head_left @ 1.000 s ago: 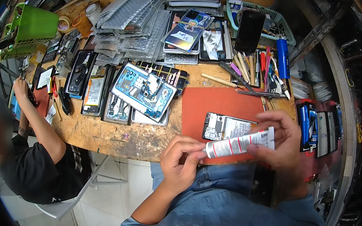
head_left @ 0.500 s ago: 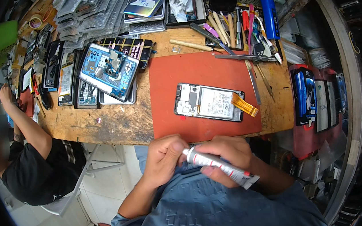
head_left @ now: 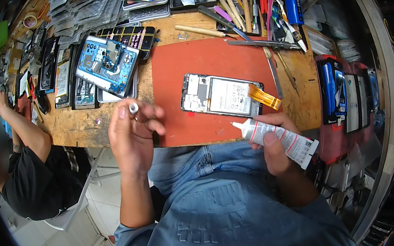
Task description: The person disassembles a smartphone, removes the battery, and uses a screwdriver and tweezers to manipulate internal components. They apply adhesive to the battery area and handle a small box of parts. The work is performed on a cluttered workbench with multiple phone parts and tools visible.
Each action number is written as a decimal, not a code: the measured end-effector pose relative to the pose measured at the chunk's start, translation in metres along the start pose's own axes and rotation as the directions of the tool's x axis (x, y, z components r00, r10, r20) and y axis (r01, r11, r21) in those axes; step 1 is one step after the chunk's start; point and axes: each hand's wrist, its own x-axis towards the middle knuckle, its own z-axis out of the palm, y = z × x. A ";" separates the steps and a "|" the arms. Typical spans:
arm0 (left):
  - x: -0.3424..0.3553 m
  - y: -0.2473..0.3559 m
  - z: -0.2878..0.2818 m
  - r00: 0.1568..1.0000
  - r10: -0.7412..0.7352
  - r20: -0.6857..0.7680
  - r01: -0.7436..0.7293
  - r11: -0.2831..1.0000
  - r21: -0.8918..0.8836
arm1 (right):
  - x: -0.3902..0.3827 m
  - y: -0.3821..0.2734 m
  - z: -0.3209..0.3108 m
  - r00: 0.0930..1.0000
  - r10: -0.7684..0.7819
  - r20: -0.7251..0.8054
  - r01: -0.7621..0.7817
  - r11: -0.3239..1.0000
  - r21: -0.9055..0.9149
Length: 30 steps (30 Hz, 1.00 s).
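Note:
My right hand (head_left: 278,155) is closed round a white squeeze tube (head_left: 283,137) with red stripes, its bare nozzle pointing up and left. Between the thumb and a finger of my left hand (head_left: 133,135) is a small white cap (head_left: 133,108); the other fingers are loosely curled. On the red mat (head_left: 171,67) lies an opened phone (head_left: 198,93) with its battery (head_left: 223,95) exposed. An orange flex cable (head_left: 265,98) rests across the phone's right end, and the tube's nozzle is just below the phone, apart from it.
Tweezers (head_left: 263,43), screwdrivers and brushes crowd the mat's far right. Opened phones, one a blue-framed phone (head_left: 108,65), stand left of the mat, with bubble-wrap packs (head_left: 82,14) behind. A co-worker (head_left: 42,174) sits at the left. A red case (head_left: 335,141) is at the right.
My hands have parted: the left moved up and left with the cap, the right moved right and up with the tube. The tube's nozzle is now uncovered. The view has shifted slightly.

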 end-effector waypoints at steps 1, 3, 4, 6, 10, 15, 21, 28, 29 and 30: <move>0.002 0.007 0.005 0.998 -0.046 0.030 0.050 0.991 -0.122 | 0.003 0.002 -0.002 1.000 -0.018 -0.003 0.018 0.998 -0.054; 0.010 0.008 0.005 0.997 -0.050 0.066 0.060 0.985 -0.161 | 0.008 0.002 0.002 0.992 -0.121 0.037 0.126 0.979 -0.160; 0.012 0.010 0.003 0.995 -0.051 0.083 0.065 0.982 -0.178 | 0.011 0.002 0.004 0.984 -0.170 0.062 0.179 0.962 -0.208; 0.012 0.005 -0.013 0.970 -0.151 0.193 0.127 0.983 0.133 | 0.018 0.005 0.006 0.952 -0.284 0.116 0.306 0.902 -0.305; -0.001 -0.015 0.011 0.753 0.260 0.604 -0.657 0.273 0.702 | 0.017 0.012 0.011 0.918 -0.365 0.157 0.396 0.813 -0.427; -0.013 -0.026 0.018 0.668 0.328 0.668 -0.690 -0.063 0.721 | 0.017 0.016 0.010 0.873 -0.453 0.179 0.481 0.743 -0.465; -0.020 -0.025 0.027 0.731 0.284 0.621 -0.638 -0.040 0.769 | 0.026 0.016 0.012 0.859 -0.480 0.176 0.500 0.719 -0.483; -0.001 -0.023 0.020 0.695 0.142 0.705 -0.711 -0.017 0.703 | 0.023 0.024 0.007 0.908 -0.417 0.043 0.403 0.838 -0.367; 0.000 -0.023 0.018 0.687 0.149 0.712 -0.720 0.000 0.694 | 0.018 0.019 0.006 0.944 -0.331 -0.014 0.304 0.883 -0.358; 0.001 -0.023 0.016 0.676 0.158 0.720 -0.730 0.015 0.683 | 0.019 0.017 0.005 0.942 -0.336 0.018 0.318 0.869 -0.379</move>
